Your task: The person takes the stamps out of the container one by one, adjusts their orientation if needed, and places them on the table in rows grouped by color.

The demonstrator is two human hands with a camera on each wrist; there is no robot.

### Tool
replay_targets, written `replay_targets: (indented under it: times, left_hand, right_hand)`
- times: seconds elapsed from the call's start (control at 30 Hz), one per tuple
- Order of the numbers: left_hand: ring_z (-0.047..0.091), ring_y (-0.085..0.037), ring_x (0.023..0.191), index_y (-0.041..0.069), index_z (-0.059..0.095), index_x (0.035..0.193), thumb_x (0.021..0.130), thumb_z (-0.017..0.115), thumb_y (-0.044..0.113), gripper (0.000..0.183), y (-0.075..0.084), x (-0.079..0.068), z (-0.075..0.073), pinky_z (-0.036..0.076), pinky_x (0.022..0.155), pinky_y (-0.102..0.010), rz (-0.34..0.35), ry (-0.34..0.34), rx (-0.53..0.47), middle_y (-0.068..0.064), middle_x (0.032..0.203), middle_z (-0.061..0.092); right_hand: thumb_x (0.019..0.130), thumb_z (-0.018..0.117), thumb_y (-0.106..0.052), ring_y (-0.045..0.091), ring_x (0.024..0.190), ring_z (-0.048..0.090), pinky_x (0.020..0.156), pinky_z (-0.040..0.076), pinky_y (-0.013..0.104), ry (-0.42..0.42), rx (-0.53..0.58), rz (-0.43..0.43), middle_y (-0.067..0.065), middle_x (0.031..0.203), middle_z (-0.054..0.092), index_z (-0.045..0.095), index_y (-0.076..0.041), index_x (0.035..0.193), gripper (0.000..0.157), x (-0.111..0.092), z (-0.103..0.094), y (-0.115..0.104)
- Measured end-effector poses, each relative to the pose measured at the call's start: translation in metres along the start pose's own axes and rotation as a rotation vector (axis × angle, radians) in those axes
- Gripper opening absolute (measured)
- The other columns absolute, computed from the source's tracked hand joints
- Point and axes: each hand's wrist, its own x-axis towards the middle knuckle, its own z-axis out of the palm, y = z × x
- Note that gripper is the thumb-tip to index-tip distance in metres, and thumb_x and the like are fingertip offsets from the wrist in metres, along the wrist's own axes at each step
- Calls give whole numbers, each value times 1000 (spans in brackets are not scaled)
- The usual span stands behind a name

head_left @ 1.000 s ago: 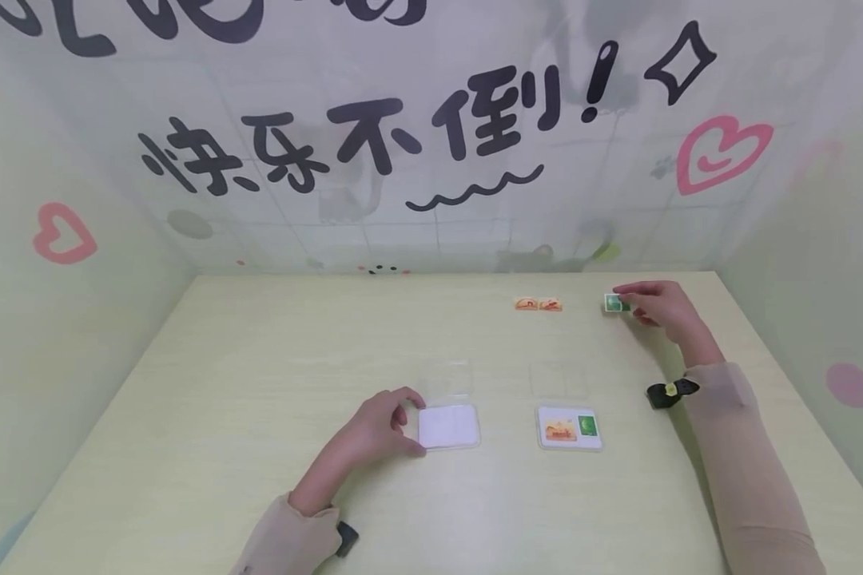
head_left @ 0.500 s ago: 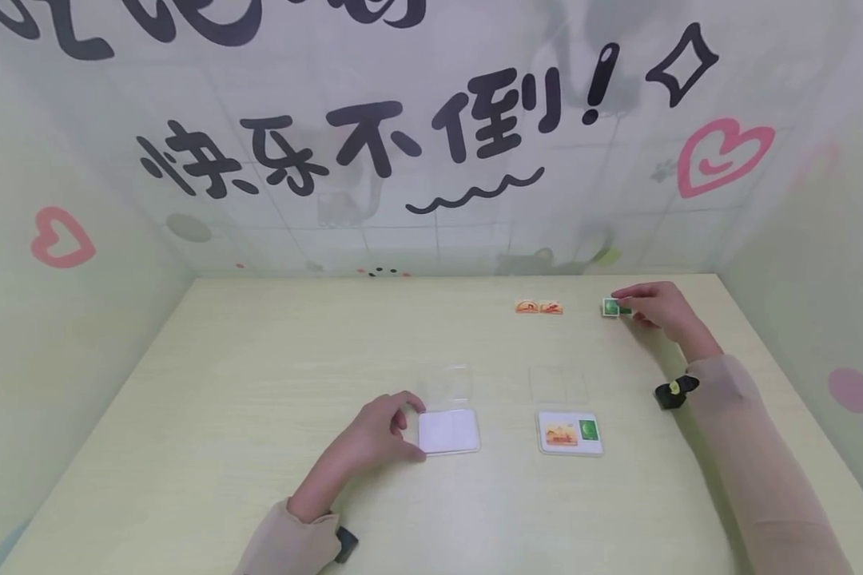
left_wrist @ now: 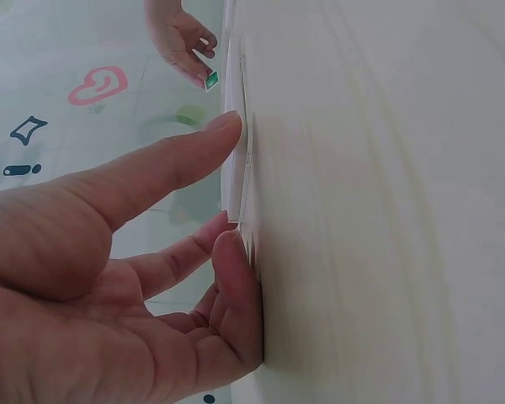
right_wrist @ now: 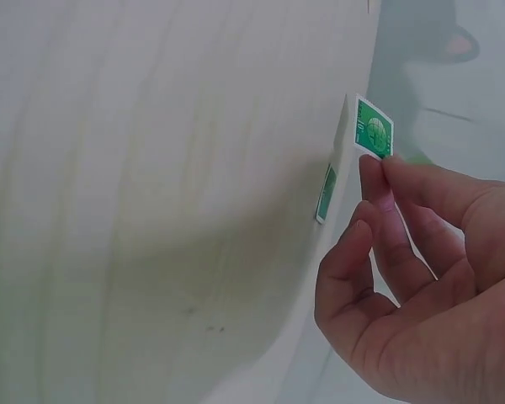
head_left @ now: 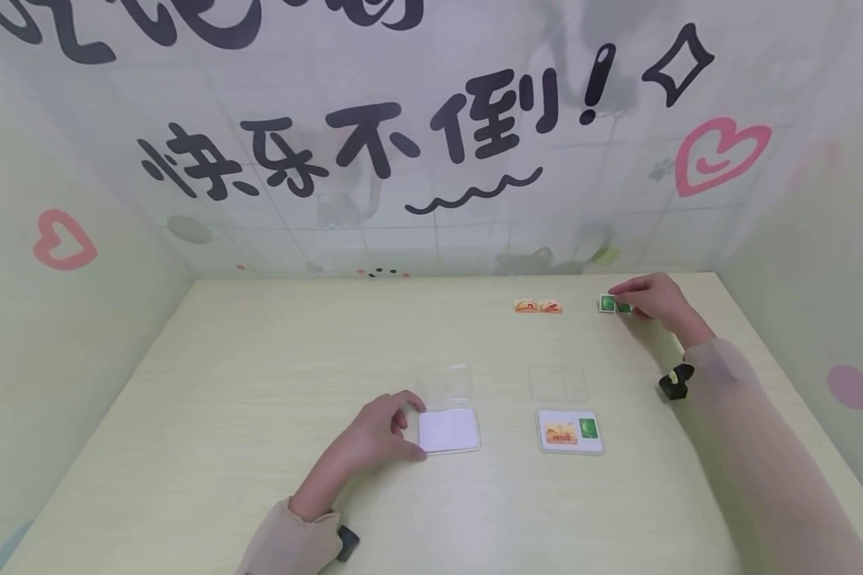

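My left hand point(head_left: 377, 434) holds a shallow clear case with a white card point(head_left: 449, 431) by its left side, thumb at the near edge and a finger at the far edge. In the left wrist view the case point(left_wrist: 236, 181) appears edge-on. Far right, my right hand point(head_left: 658, 303) pinches a green postage stamp point(right_wrist: 375, 130) by one corner between thumb and finger, raised off the table. A second green stamp point(right_wrist: 326, 195) lies on the table beneath, partly covered in the head view. Two orange stamps point(head_left: 538, 307) lie side by side to the left.
Right of the held case lies another clear case point(head_left: 571, 448), its white card bearing an orange and a green stamp. Two faint clear lids point(head_left: 446, 383) point(head_left: 557, 385) lie behind the cases. Printed walls enclose the pale wooden table point(head_left: 273, 343) on three sides.
My right hand has lifted the green stamp and shifted it slightly left, and more of the stamp beneath shows. The left hand and its case have stayed put.
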Motion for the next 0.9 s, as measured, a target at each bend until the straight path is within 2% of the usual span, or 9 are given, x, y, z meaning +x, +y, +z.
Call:
replay_targets:
  times: [0.23, 0.47, 0.9]
  left_hand:
    - [49, -20, 78, 10, 68, 121, 73, 93, 1, 55, 1, 0, 0, 41, 69, -32, -3, 4, 1, -6, 90, 53]
    - [49, -20, 79, 10, 68, 121, 73, 93, 1, 55, -1, 1, 1, 41, 69, -32, 0, 6, 8, -6, 90, 53]
    - [49, -20, 78, 9, 68, 120, 72, 93, 0, 54, 0, 0, 1, 41, 69, -32, -1, 7, 5, -6, 89, 53]
  right_hand:
    - [104, 66, -14, 12, 67, 49, 64, 46, 27, -21, -46, 8, -10, 86, 65, 64, 11, 134, 40, 2, 0, -5]
    - [103, 67, -15, 13, 68, 49, 64, 45, 27, -22, -57, 24, -9, 84, 66, 65, 10, 133, 39, 6, 1, -1]
    - [101, 72, -15, 15, 70, 52, 62, 47, 27, 19, -61, 30, -8, 86, 69, 70, 8, 127, 36, 11, 2, 4]
